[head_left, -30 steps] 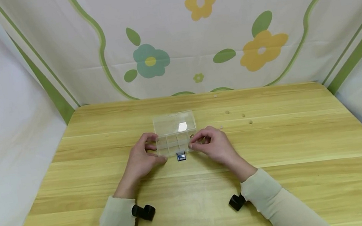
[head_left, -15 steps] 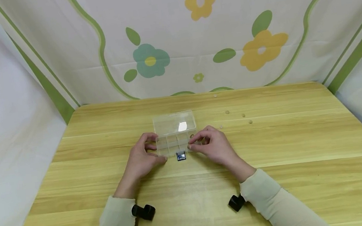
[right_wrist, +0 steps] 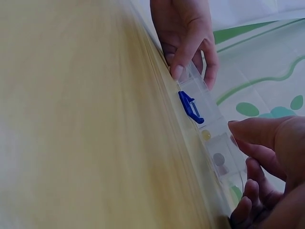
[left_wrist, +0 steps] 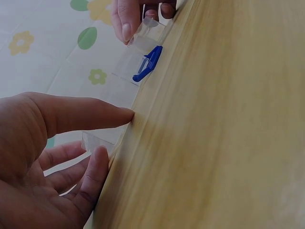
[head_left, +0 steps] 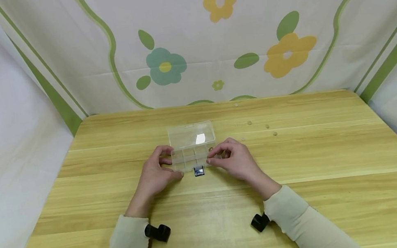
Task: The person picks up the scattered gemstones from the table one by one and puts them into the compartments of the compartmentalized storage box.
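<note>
A clear plastic compartment box (head_left: 189,158) lies on the table with its clear lid (head_left: 185,136) raised at the back and a blue latch (head_left: 198,171) at the front. My left hand (head_left: 155,174) holds the box's left end, thumb at the front corner and fingers round the side. Over the right-end compartments is my right hand (head_left: 236,158), thumb and index tips close together. Whether anything lies between them is unclear. A brownish coin-like disc (head_left: 210,149) sits in a back right compartment. Through the front wall show a yellowish disc (right_wrist: 206,135) and a grey disc (right_wrist: 218,159).
Several small round discs lie loose beyond my right hand, among them a brownish one (head_left: 275,134) and a pale one (head_left: 236,105) near the back edge. The wooden table (head_left: 211,230) meets a flowered cloth (head_left: 191,38) behind. A small black camera is on each wrist.
Almost nothing differs. My right thumb and index tips shift very slightly over the right-end compartments; my left hand and the box stay where they were.
</note>
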The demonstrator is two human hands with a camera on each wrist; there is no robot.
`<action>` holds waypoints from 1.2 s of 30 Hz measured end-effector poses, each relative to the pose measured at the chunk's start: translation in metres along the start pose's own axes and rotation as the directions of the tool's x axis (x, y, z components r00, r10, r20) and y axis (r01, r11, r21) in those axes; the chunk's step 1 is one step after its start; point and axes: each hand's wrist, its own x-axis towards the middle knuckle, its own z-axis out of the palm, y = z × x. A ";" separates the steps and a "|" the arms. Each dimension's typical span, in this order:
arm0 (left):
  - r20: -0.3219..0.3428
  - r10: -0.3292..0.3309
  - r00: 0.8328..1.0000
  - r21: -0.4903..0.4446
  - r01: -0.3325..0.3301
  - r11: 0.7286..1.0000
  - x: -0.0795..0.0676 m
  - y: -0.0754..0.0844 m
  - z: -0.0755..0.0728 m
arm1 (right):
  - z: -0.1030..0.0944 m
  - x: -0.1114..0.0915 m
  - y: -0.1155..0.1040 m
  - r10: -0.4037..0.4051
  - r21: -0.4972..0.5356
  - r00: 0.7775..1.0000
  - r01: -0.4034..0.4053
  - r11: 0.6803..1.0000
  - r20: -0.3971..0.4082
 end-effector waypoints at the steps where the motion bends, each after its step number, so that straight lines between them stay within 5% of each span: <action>1: 0.001 -0.001 1.000 -0.003 0.001 1.000 0.000 0.000 0.000 | 0.000 0.000 0.000 0.005 0.003 1.000 -0.005 1.000 0.001; 36: 0.002 0.008 1.000 -0.013 -0.008 1.000 0.000 -0.001 0.000 | -0.027 0.009 0.016 0.092 0.063 0.996 -0.091 0.994 -0.020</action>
